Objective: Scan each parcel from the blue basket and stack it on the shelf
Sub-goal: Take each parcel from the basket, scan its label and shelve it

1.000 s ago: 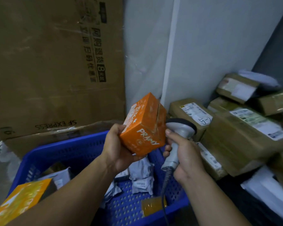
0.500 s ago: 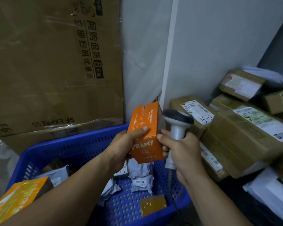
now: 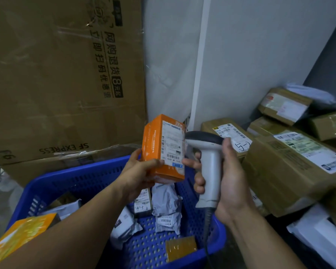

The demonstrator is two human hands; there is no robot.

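My left hand (image 3: 139, 173) grips a small orange box (image 3: 163, 148) above the blue basket (image 3: 81, 177), its white shipping label turned toward me. My right hand (image 3: 227, 183) holds a grey handheld scanner (image 3: 208, 166) by the handle, its dark head right beside the box's label. Inside the basket lie several grey mailer bags (image 3: 166, 206), a small yellow packet (image 3: 180, 249) and an orange-yellow box (image 3: 21, 233) at the near left corner.
Brown cardboard parcels (image 3: 291, 166) with labels are piled on the right against the white wall. A large flat SF Express carton (image 3: 62, 78) leans behind the basket. White packages (image 3: 322, 233) lie at the lower right.
My left hand has turned the orange box so that the label side faces me instead of the printed side. The scanner has risen slightly, close against the label.
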